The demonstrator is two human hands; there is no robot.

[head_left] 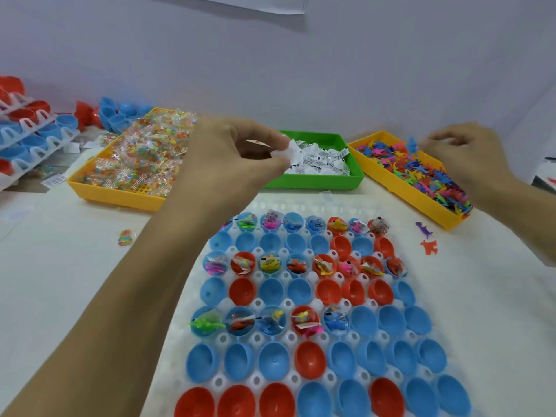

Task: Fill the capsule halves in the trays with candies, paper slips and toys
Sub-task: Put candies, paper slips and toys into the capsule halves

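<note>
A white tray (355, 206) in front of me holds rows of blue and red capsule halves (313, 359). Some rows are filled with candy, slips and toys, and the rows between them are bare. My left hand (234, 152) hovers over the green bin (337, 183) and pinches a white paper slip (285, 152) between thumb and fingers. My right hand (463, 152) reaches over the yellow toy bin (406, 191) and pinches a small blue toy (412, 145) at its fingertips. Wrapped candies (141, 158) fill the yellow bin (120, 197) on the left.
Stacked trays of blue and red capsule halves (30, 136) stand at the far left, with loose halves behind. One candy packet (125, 237) lies on the table left of my arm. A purple toy (424, 228) and an orange toy (429, 247) lie right of the tray.
</note>
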